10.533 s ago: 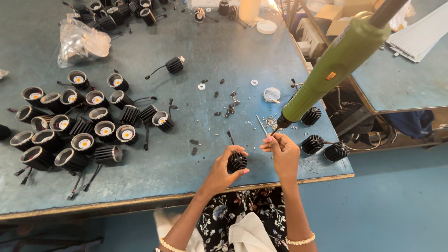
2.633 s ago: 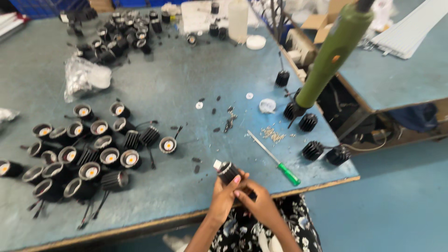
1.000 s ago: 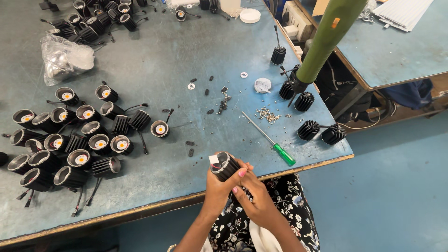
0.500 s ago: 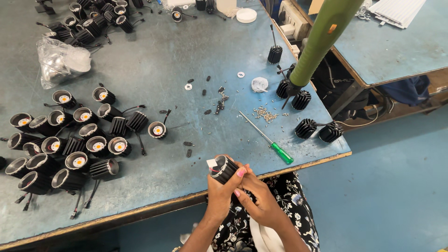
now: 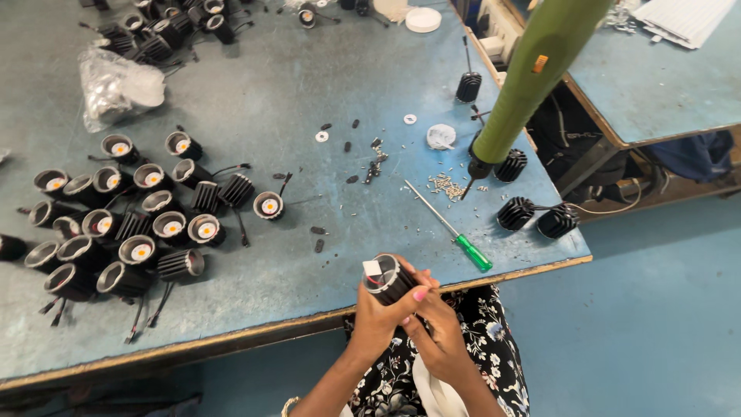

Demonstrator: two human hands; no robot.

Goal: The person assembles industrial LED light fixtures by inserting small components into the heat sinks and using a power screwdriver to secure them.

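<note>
Much of the black lamp housing (image 5: pixel 388 278) is being hidden by the hands wrapping it: only its round upper end and a band of ribbed side are showing, and a small pale patch on that end is too small to make out. The left hand (image 5: pixel 378 313) is clasping the housing around its body from below and behind, fingers closed on it. The right hand (image 5: pixel 440 340) is lying just under and beside the left, its fingertips pressing against the lower part of the housing, but what it is pinching there is being covered by the left hand's fingers, so I cannot tell whether it is gripping the housing itself or some small part. Both forearms are running off the bottom edge.

The housing is being held just off the near edge of the blue worktable (image 5: pixel 309 100), over the person's lap. Its long axis is tilting up and to the left, the round end pointing toward the tabletop.

On the table, just beyond the housing, a screwdriver with a green handle (image 5: pixel 455 232) is lying diagonally, handle nearest the housing. A scatter of small screws (image 5: pixel 444 184) is sitting farther back. Far to the housing's left, a cluster of finished lamp units (image 5: pixel 131 224) is crowding the table. A green hanging power driver (image 5: pixel 532 73) is dangling above the table's right side, its top cut off.
</note>
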